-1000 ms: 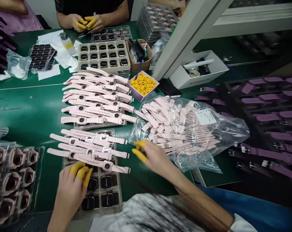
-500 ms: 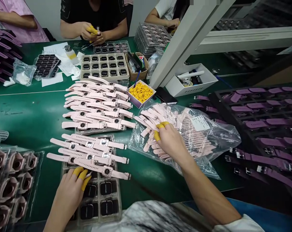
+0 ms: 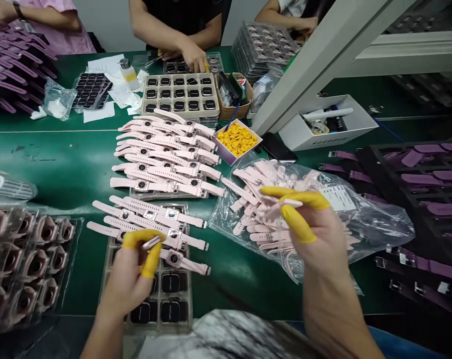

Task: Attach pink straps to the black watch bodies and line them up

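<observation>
My left hand (image 3: 138, 267), with yellow finger covers, pinches a small pinkish watch case (image 3: 152, 243) above a tray of black watch faces (image 3: 171, 283). Between the yellow-covered fingertips of my right hand (image 3: 312, 224) is a pink strap (image 3: 276, 208), held over a clear plastic bag (image 3: 383, 219) of pink straps. Pink-strapped watches (image 3: 173, 258) lie across the near tray's upper part, partly hidden by my left hand. Beyond them, more pink-strapped watches (image 3: 166, 164) are stacked in rows.
A box of yellow finger covers (image 3: 238, 139) and a white box (image 3: 327, 124) stand beyond the bag. Purple straps (image 3: 435, 209) lie at right, clear trays (image 3: 27, 259) at left. Co-workers sit across the table; a slanted post (image 3: 323, 70) rises at upper right.
My left hand has risen from the tray with a watch case in its fingers. My right hand has lifted off the strap pile with a strap. The view has shifted left.
</observation>
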Demonstrator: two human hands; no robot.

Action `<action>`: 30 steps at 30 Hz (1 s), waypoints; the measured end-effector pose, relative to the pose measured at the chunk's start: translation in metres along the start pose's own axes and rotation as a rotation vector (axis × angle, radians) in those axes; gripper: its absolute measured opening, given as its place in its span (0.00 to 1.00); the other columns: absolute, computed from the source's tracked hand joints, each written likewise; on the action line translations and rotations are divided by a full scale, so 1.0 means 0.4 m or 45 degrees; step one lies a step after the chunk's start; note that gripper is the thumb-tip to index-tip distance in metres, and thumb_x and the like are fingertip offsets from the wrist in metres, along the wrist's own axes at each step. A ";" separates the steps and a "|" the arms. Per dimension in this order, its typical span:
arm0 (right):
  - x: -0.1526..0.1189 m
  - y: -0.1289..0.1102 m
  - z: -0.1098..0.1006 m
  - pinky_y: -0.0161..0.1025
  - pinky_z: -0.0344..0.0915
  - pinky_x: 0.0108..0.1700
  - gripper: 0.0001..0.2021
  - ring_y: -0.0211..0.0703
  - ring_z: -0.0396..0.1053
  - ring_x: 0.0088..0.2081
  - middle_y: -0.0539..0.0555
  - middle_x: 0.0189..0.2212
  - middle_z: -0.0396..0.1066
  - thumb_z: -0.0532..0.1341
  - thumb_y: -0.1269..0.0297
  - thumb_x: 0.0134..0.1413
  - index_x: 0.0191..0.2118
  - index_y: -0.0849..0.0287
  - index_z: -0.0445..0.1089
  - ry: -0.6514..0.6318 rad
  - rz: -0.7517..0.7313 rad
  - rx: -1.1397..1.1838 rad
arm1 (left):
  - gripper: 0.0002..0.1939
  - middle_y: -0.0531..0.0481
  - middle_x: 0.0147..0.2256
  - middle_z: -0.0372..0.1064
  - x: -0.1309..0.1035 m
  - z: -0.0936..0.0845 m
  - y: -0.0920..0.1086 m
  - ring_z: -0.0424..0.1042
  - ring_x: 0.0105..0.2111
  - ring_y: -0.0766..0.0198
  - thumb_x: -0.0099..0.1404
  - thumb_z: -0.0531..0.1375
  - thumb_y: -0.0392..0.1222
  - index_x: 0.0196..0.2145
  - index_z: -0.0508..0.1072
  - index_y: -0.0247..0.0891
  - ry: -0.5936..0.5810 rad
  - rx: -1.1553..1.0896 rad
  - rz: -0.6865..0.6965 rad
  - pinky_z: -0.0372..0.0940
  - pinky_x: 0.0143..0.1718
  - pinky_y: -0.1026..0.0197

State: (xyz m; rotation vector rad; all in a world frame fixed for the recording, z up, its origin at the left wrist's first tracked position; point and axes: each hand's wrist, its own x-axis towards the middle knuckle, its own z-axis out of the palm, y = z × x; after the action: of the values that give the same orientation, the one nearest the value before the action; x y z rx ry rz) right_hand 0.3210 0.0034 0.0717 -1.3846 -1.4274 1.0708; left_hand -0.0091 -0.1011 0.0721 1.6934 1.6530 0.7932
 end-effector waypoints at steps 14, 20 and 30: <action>-0.124 0.054 0.294 0.32 0.54 0.18 0.15 0.34 0.57 0.15 0.43 0.18 0.67 0.64 0.45 0.61 0.37 0.52 0.68 -0.931 0.810 0.914 | 0.26 0.40 0.57 0.70 0.085 0.130 -0.037 0.72 0.57 0.55 0.73 0.51 0.32 0.66 0.62 0.44 -0.211 -0.190 0.355 0.70 0.57 0.51; -0.123 0.054 0.311 0.32 0.48 0.16 0.15 0.33 0.52 0.13 0.42 0.14 0.64 0.67 0.48 0.56 0.35 0.53 0.69 -0.764 0.971 1.146 | 0.24 0.40 0.55 0.68 0.083 0.148 -0.027 0.71 0.55 0.55 0.75 0.50 0.34 0.67 0.61 0.43 -0.149 -0.129 0.304 0.70 0.56 0.51; -0.115 0.054 0.292 0.30 0.45 0.15 0.16 0.31 0.48 0.12 0.41 0.13 0.62 0.68 0.47 0.57 0.33 0.55 0.69 -0.783 1.032 1.087 | 0.24 0.38 0.52 0.66 0.092 0.124 -0.013 0.68 0.51 0.52 0.73 0.52 0.36 0.65 0.61 0.39 -0.237 0.139 0.373 0.71 0.51 0.48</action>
State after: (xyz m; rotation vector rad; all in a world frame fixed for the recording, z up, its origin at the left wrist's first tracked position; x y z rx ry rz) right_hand 0.2151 -0.0440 0.0191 -0.9891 -0.5320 2.4265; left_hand 0.0276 -0.0658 0.0370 2.0513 1.3616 0.6641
